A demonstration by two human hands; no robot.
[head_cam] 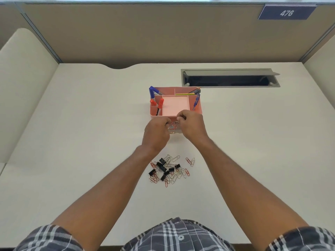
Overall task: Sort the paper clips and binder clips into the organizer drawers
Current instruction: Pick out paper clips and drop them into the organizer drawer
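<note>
Both hands are raised over the pulled-out drawer (pixel 174 128) at the front of the pink organizer (pixel 199 107). Left hand (pixel 156 132) has its fingers curled inward with the fingertips at the drawer's edge; whether it pinches a clip or only touches the drawer I cannot tell. Right hand (pixel 190 124) is curled too, thumb and forefinger pressed together above the drawer, and what sits between them is too small to make out.

Beyond the hands, the organizer stands on the white desk (pixel 90 124). Its middle tray (pixel 175 105), just past the knuckles, is a bare pink square. Left of that tray, two red markers (pixel 159 104) lean in a narrow slot, with a blue marker (pixel 153 91) standing in the back left corner. Right of the tray a blue pen (pixel 196 101) leans in the side slot, and the back right compartment holds pencils (pixel 194 91) and a yellow one lying across (pixel 184 94).

Between the two hands, the drawer shows red and silver paper clips (pixel 174 125) lying loose inside it.

Nearer the person than the hands, between the two forearms, the unsorted pile (pixel 168 170) lies on the desk: black binder clips (pixel 161 166) with silver handles mixed among thin red and silver wire paper clips. A pair of paper clips (pixel 190 161) lies apart from the pile, close to the right forearm.
</note>
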